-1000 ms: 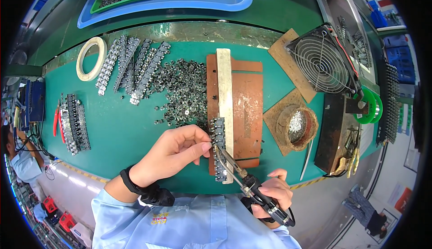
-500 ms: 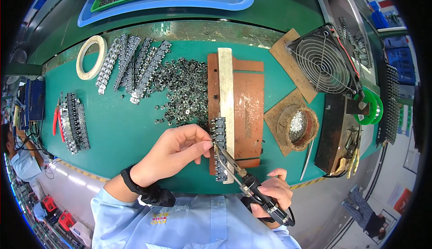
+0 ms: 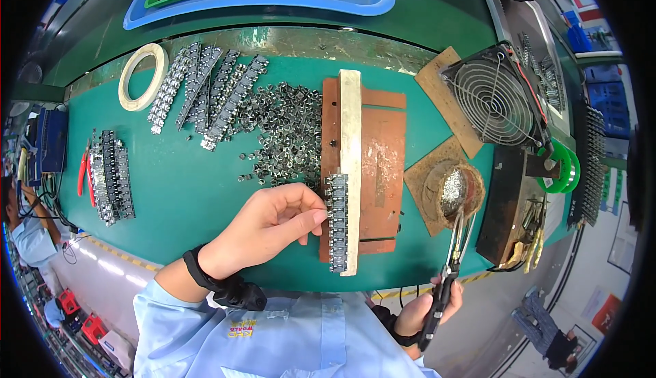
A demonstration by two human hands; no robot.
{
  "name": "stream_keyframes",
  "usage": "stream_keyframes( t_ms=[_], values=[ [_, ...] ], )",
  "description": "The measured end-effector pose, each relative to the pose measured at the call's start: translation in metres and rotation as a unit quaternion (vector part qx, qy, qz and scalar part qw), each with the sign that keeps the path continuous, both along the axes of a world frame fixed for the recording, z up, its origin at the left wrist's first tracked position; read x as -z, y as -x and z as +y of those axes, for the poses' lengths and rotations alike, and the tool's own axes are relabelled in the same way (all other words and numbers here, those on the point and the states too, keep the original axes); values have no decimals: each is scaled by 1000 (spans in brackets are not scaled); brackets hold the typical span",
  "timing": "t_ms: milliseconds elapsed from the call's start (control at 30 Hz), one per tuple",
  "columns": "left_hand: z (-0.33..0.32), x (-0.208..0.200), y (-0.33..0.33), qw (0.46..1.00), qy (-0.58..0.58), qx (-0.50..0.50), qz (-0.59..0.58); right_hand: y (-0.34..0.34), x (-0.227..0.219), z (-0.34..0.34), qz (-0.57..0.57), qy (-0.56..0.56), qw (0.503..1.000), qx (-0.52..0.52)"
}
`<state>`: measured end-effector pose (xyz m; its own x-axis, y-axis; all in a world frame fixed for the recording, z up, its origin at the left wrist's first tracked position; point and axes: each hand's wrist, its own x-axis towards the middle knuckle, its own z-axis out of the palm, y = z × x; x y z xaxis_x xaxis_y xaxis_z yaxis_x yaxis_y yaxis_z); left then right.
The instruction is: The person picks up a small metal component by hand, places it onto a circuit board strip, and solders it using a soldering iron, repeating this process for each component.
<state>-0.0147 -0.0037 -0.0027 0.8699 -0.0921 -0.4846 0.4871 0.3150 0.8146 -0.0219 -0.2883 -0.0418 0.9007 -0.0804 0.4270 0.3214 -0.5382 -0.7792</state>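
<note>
My right hand (image 3: pixel 424 311) grips a black soldering iron (image 3: pixel 443 296), its tip at the round brown cup (image 3: pixel 432 190). My left hand (image 3: pixel 270 227) curls by the strip of little boards (image 3: pixel 337 231) — I can't tell if it's pinching anything. The strip lies along a pale bar (image 3: pixel 350 125). Farther off — a heap of metal bits (image 3: pixel 290 135).

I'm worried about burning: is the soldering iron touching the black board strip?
Apart. The head view plainly shows brown block and green mat between the soldering iron and the black board strip.
</note>
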Motion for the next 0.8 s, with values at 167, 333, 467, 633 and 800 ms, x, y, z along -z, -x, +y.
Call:
stream_keyframes(
  t_ms=[167,333,467,633,800],
  values=[
    [1,-5,-1,1000,-9,-3,7,-22,-35,5,-3,12,966,-258],
    [0,-2,-1,1000,-15,0,-2,-34,-50,28,59,18,934,-351],
    [-1,-3,0,1000,-18,-1,-5,-33,-49,28,67,16,931,-358],
    [-1,-3,0,1000,-10,-7,-5,-34,-48,31,63,13,933,-353],
    [-2,-2,0,1000,-16,-9,-6,-34,-47,31,61,3,936,-347]
  ],
)
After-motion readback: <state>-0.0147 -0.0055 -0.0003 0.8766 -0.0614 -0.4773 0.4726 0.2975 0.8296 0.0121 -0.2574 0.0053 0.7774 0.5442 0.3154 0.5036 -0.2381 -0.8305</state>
